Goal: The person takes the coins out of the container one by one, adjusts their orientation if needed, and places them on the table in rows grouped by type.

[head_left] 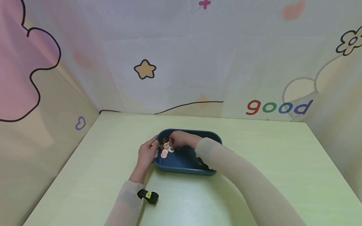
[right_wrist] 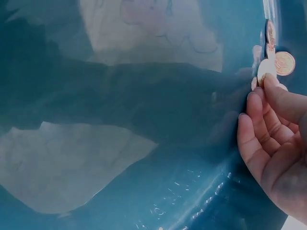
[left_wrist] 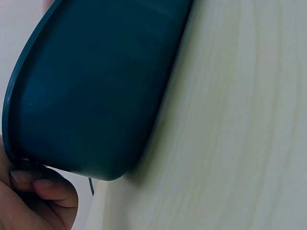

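Observation:
A dark blue tray lies on the table, with several silver and copper coins gathered at its left end. My left hand grips the tray's left rim; in the left wrist view its curled fingers sit at the tray's corner. Inside the tray, my right hand is over the coins. In the right wrist view its thumb and forefinger pinch a pale coin, and a copper coin lies just beyond. The right forearm hides part of the tray's right side.
The pale green table extends around the tray. A patterned cloth closes off the back and sides. A black band with a small device is on my left wrist. The tray's inside is glossy and reflects light.

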`<move>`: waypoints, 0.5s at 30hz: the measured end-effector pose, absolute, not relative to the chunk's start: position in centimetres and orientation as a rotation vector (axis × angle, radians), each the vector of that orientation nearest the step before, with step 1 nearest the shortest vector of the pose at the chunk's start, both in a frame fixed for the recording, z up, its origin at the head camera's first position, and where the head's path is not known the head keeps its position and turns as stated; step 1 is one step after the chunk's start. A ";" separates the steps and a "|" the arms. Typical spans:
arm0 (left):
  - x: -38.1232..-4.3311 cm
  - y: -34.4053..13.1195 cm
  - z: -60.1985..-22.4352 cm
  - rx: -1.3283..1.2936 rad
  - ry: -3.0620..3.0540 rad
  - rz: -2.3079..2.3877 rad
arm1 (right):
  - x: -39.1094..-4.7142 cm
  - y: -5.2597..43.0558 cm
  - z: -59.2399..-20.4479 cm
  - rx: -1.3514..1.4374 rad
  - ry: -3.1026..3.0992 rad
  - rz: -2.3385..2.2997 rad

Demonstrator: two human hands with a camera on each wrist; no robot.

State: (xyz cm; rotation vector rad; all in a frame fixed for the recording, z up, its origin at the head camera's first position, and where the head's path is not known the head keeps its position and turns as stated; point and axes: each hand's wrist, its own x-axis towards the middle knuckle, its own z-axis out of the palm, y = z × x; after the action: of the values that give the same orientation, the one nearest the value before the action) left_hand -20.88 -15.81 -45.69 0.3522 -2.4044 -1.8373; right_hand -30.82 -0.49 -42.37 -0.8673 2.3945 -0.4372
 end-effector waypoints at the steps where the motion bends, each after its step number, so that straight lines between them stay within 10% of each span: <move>1: -20.9 -15.8 -45.7 0.353 -2.406 -1.835 | -30.9 -0.5 -42.3 -0.869 2.387 -0.442; 15: -20.9 -15.8 -45.6 0.368 -2.407 -1.818 | -31.2 0.1 -40.5 -0.838 2.337 -0.500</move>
State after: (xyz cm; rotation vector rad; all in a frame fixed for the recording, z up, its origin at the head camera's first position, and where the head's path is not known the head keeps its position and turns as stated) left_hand -20.89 -15.80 -45.59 0.3680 -2.4069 -1.8179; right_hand -31.22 0.05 -40.50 -0.8384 2.3368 -0.5003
